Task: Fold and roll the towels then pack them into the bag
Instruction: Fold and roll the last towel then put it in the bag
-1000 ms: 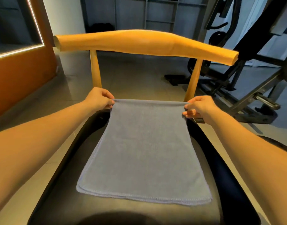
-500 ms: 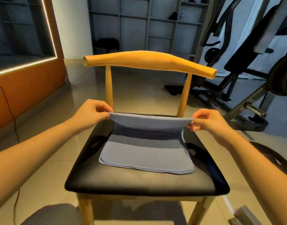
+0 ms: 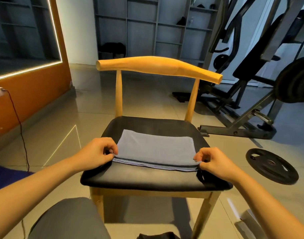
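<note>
A grey-blue towel lies folded in half on the black seat of a wooden chair, its doubled hems toward me. My left hand pinches the towel's near left corner. My right hand pinches the near right corner. Both hands sit at the front of the seat, level with each other. No bag is clearly in view; a dark bit of fabric shows at the bottom edge.
The chair's curved wooden backrest rises behind the seat. A black weight plate lies on the tiled floor to the right, with a gym machine behind it. My knee is at lower left. A cable hangs along the orange wall.
Both hands carried the towel's far edge toward me and laid it onto the near edge, folding the towel in half. The camera view pulled back from the chair.
</note>
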A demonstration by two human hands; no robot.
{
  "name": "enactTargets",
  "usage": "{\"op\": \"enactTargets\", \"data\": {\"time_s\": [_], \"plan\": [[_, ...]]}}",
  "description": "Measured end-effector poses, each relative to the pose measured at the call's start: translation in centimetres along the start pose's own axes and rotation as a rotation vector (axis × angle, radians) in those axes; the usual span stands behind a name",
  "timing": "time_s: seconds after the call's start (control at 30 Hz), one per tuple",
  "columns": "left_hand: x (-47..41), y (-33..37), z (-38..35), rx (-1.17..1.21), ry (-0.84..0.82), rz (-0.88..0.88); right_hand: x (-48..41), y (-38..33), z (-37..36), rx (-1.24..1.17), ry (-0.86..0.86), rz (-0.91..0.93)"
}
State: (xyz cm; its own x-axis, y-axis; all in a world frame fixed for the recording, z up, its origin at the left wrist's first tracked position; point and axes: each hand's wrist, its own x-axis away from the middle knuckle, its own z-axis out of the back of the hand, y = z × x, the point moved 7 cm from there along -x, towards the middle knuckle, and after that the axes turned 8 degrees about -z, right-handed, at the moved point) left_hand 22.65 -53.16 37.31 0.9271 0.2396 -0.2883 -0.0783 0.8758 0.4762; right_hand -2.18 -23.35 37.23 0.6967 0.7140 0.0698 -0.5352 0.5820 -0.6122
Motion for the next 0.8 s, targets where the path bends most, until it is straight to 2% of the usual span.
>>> {"op": "enactTargets", "data": {"time_s": [0.1, 0.17, 0.27, 0.33, 0.43, 0.57, 0.7, 0.8], "plan": [[-0.3, 0.0, 0.0, -0.023, -0.083, 0.021, -0.2, -0.1, -0.3, 0.083, -0.075, -0.003], [-1.6, -0.2, 0.6, 0.008, -0.054, 0.068, -1.4, -0.2, 0.3, 0.024, -0.085, -0.019], [-5.1, -0.7, 1.3, -0.033, 0.072, 0.139, -5.1, 0.1, 1.8, -0.046, 0.104, -0.095], [-7.8, -2.1, 0.7, -0.082, 0.064, 0.24, -7.6, 0.4, 2.0, -0.034, 0.177, -0.169], [-10.6, -4.4, -1.5, 0.055, -0.063, 0.411, -10.5, 0.6, 0.8, -0.044, 0.095, -0.249], [-12.0, -6.0, -3.1, 0.149, -0.22, 0.522, -12.4, 0.4, -0.4, -0.048, -0.038, -0.289], [-12.8, -6.5, -2.5, 0.193, -0.313, 0.518, -12.6, 0.5, -0.2, -0.072, -0.113, -0.268], [-13.6, -6.3, -1.6, 0.363, -0.33, 0.509, -12.4, 0.9, 0.6, -0.171, -0.144, -0.248]]}}
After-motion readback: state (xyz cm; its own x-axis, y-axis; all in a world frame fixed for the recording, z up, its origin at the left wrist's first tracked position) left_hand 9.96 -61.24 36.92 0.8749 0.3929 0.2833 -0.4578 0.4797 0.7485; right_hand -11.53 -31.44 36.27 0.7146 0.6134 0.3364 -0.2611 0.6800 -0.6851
